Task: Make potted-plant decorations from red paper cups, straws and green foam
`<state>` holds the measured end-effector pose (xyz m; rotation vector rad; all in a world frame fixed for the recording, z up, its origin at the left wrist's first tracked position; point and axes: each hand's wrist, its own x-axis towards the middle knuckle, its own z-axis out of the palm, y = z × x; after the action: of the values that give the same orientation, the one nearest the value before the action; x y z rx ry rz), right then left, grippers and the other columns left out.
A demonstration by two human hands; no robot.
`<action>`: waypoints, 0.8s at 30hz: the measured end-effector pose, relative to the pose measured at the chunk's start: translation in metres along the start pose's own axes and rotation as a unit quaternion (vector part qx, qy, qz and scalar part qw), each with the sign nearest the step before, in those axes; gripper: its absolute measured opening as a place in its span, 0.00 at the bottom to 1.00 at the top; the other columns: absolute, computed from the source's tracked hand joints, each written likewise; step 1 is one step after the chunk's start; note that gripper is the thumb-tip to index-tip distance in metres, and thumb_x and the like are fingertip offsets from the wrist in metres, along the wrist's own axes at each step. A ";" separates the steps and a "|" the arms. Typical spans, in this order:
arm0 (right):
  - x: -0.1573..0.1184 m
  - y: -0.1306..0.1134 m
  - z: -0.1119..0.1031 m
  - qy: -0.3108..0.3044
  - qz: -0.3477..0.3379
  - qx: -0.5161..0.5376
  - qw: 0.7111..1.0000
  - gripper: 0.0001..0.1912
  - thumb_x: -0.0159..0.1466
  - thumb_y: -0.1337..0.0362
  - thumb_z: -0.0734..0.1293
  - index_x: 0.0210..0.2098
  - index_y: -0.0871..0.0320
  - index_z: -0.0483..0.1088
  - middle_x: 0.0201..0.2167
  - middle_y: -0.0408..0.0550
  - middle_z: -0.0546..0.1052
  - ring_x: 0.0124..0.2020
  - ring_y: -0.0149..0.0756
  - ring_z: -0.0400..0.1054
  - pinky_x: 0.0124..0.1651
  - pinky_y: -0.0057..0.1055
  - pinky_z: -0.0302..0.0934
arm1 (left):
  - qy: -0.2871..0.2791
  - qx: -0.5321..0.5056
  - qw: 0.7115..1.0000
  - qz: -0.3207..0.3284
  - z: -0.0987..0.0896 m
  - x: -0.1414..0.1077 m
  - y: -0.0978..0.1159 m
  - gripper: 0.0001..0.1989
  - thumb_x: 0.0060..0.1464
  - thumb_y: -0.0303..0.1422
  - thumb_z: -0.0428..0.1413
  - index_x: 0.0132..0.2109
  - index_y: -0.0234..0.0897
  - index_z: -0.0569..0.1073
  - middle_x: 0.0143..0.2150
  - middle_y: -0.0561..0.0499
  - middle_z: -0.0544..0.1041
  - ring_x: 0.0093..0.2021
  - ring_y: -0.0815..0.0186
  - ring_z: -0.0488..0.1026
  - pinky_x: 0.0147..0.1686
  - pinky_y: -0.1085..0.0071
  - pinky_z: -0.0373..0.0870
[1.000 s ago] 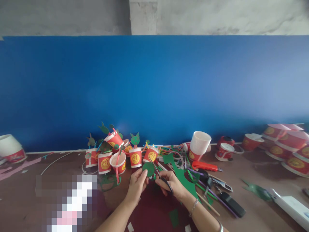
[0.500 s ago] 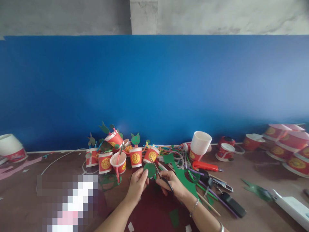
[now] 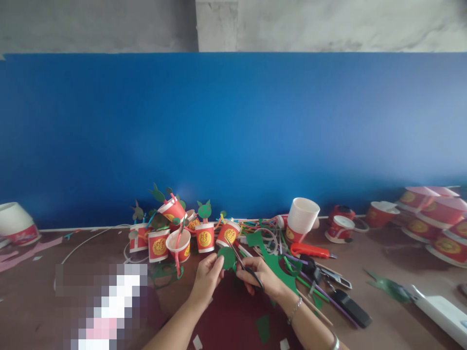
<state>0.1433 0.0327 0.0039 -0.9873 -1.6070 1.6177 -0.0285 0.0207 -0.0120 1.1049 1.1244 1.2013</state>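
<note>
Between thumb and fingers, my left hand (image 3: 208, 278) pinches a round green paper piece (image 3: 227, 257) near the lower middle of the view. Black-handled scissors (image 3: 252, 274) are in my right hand (image 3: 261, 277), their blades pointing up and left beside the paper's right edge. The blades look slightly apart. Just beyond my hands stand red and white paper cups (image 3: 205, 238), some with green animal-shaped cutouts attached. A larger green sheet (image 3: 279, 267) with cut edges lies to the right of my right hand.
A stack of white cups (image 3: 303, 216), a red utility knife (image 3: 310, 251), a black key fob (image 3: 350, 307) and green-tipped pliers (image 3: 392, 288) lie to the right. More cups (image 3: 448, 245) stand at the far right. Pink paper (image 3: 31, 254) is at the left. A blue panel (image 3: 233, 136) rises behind.
The green piece has turned slightly between my left fingers. My right hand and the scissors have shifted very slightly.
</note>
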 end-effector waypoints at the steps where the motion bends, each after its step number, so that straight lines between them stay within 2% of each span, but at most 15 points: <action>1: 0.000 0.000 -0.001 0.000 0.001 -0.003 1.000 0.16 0.53 0.54 0.69 0.23 0.61 0.65 0.09 0.36 0.65 0.10 0.23 0.57 0.15 0.20 0.50 | -0.002 0.001 1.000 -0.002 0.000 0.000 0.000 0.21 0.49 0.49 0.55 0.24 0.36 0.62 0.16 0.61 0.57 0.14 0.78 0.48 0.15 0.79 0.41; 11: 0.000 0.000 -0.005 -0.007 0.006 -0.015 1.000 0.14 0.55 0.57 0.68 0.22 0.61 0.64 0.09 0.35 0.64 0.09 0.22 0.56 0.13 0.18 0.45 | 0.006 0.004 1.000 -0.009 0.000 0.001 -0.003 0.20 0.48 0.48 0.54 0.25 0.36 0.62 0.16 0.61 0.59 0.14 0.79 0.49 0.14 0.80 0.41; 24: -0.002 0.002 -0.013 -0.027 0.010 -0.035 0.999 0.16 0.55 0.55 0.68 0.21 0.61 0.64 0.08 0.36 0.64 0.09 0.22 0.55 0.13 0.19 0.46 | 0.007 -0.005 0.999 -0.040 0.001 0.000 0.001 0.18 0.48 0.47 0.54 0.25 0.36 0.62 0.15 0.61 0.59 0.12 0.81 0.47 0.12 0.81 0.39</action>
<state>0.1555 0.0376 0.0021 -1.0075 -1.7056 1.6236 -0.0272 0.0203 -0.0108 1.0363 1.1624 1.1533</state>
